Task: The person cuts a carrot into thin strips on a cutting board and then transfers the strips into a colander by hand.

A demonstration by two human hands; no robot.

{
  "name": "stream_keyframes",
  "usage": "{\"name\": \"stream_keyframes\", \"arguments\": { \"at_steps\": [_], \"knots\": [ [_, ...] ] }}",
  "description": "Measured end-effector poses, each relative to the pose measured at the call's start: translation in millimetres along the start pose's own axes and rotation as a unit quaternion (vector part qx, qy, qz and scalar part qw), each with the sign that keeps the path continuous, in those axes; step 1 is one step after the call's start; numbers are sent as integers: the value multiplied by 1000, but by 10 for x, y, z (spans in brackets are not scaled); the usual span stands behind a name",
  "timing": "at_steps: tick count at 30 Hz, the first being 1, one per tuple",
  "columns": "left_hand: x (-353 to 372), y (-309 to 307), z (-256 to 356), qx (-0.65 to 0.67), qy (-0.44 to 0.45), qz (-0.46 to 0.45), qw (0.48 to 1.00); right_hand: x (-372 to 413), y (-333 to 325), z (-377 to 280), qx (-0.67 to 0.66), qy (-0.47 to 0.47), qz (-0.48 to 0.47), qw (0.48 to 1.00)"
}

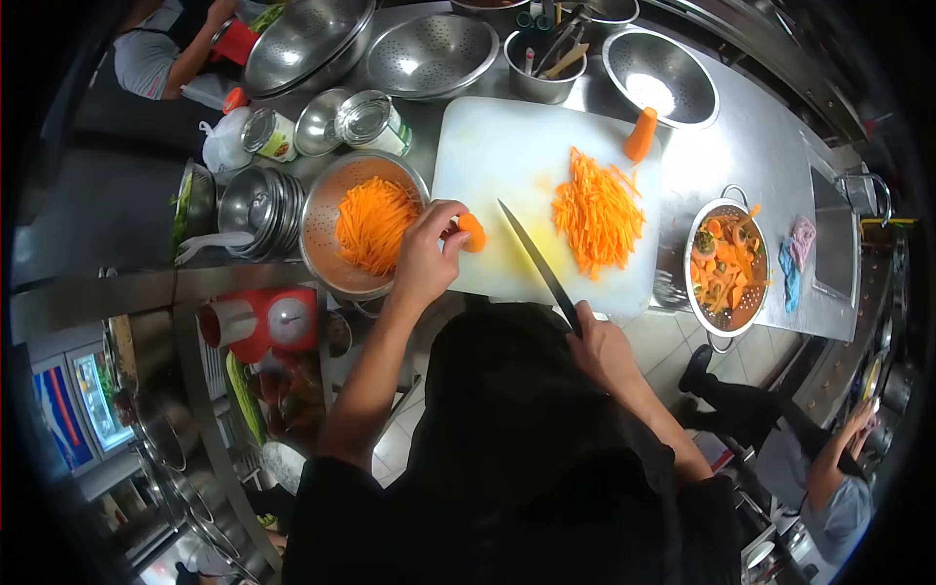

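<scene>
My left hand (426,255) holds a short piece of carrot (473,232) against the left side of the white cutting board (507,156). My right hand (597,343) grips the handle of a long knife (534,261), whose blade points up-left toward the carrot piece without touching it. A pile of shredded carrot (597,216) lies on the board's right half. Another carrot chunk (641,135) rests at the board's far right edge. Left of the board, a metal colander (322,255) holds more shredded carrot (374,222).
A colander of carrot peelings (723,265) sits right of the board. Empty steel bowls (429,54), a utensil tub (546,68), cans (375,122) and stacked bowls (258,210) crowd the far counter. A red scale (278,322) stands below. Other people are at upper left (156,54) and lower right (829,478).
</scene>
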State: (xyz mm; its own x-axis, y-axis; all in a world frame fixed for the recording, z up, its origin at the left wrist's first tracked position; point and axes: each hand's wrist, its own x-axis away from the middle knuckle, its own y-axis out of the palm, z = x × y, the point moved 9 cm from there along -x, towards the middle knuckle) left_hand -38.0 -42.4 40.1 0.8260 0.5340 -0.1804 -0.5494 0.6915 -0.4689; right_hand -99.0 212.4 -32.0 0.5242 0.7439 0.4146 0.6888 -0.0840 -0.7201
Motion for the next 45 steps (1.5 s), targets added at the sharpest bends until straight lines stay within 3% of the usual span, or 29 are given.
{"name": "stream_keyframes", "arguments": {
  "at_steps": [4, 6, 13, 22, 38, 40, 45],
  "knots": [
    [98, -7, -123, -7, 1, 11, 1000, 9, 111, 0, 64, -26, 29, 997],
    [142, -53, 6, -49, 117, 37, 991, 107, 15, -153, 82, -35, 23, 996],
    [91, -46, 141, -56, 91, 23, 994, 472, -521, -832, 124, -50, -23, 991],
    [82, -36, 201, -87, 88, 11, 992, 500, -671, -942, 126, -81, -34, 988],
    [75, -41, 154, -67, 84, 18, 994, -201, -305, -838, 170, -99, -12, 980],
    [71, -41, 159, -71, 88, 16, 994, -339, -179, -747, 138, -63, -57, 987],
    [56, -30, 152, -65, 79, 15, 995, -699, 218, -509, 132, -97, -29, 986]
  ]
}}
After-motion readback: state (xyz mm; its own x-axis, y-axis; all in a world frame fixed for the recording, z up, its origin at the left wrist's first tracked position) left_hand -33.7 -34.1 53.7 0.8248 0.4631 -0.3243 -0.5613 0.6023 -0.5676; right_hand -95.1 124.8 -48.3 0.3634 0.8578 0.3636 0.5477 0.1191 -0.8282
